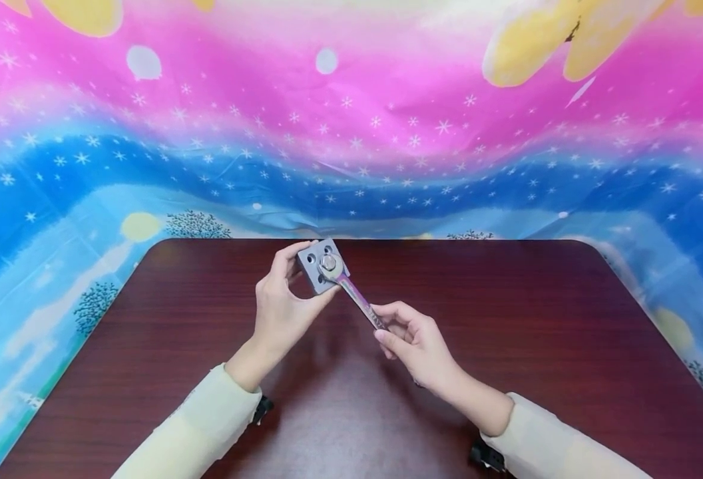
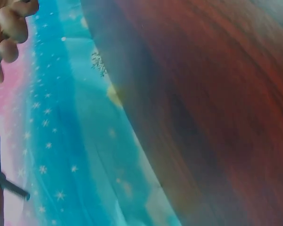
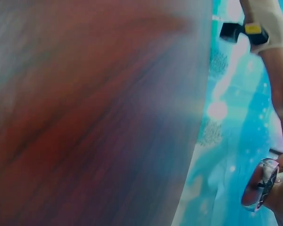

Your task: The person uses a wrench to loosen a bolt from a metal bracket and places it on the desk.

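Observation:
In the head view my left hand (image 1: 279, 299) grips a grey square block (image 1: 311, 267) by its edges, raised above the table. Several round holes pierce the block's face, and a shiny hex bolt head (image 1: 329, 263) shows near its middle. The rounded end of a metal wrench (image 1: 356, 298) sits around that hex head. My right hand (image 1: 417, 339) pinches the wrench's lower end between thumb and fingers. In the right wrist view the shiny wrench end (image 3: 262, 188) appears at the lower right. A thin dark rod (image 2: 12, 186) juts from the block's side in the left wrist view.
Below the hands lies a dark red wooden table (image 1: 537, 319) with rounded far corners. Behind it hangs a pink and blue cloth (image 1: 387, 153) printed with snowflakes. A small black device (image 1: 261, 409) is strapped under the left wrist, another (image 1: 488, 456) under the right.

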A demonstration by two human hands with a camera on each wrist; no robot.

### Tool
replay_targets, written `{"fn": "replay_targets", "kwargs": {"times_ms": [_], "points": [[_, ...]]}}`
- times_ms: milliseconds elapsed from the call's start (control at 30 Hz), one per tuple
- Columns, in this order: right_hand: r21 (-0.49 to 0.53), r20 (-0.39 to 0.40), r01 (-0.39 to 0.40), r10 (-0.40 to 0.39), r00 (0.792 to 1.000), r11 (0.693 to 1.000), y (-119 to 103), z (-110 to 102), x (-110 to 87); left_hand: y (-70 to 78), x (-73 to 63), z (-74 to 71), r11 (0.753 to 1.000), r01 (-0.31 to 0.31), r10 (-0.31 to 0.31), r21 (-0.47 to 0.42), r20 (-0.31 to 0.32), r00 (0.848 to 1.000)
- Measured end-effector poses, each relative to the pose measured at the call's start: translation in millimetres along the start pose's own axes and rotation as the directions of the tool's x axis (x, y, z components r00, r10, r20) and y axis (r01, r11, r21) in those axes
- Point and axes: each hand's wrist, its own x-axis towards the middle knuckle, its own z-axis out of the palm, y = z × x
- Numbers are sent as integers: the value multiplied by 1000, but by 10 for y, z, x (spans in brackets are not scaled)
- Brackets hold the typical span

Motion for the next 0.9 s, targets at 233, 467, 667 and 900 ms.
{"fn": "replay_targets", "kwargs": {"times_ms": [233,467,667,900], "points": [[-124,38,-16,20,999,992,78,-237,84,7,28,-208,997,75,-63,-36,255,965],[-234,144,6,28,989,972,109,-509,221,-18,1,-320,988,136,-90,-67,463,882],[-230,299,56,16,954,972,75,-744,357,-12,-1,-360,964,240,-107,-118,655,748],[-218,491,142,-17,871,966,25,-874,510,77,53,-425,958,232,14,-169,834,552]]}}
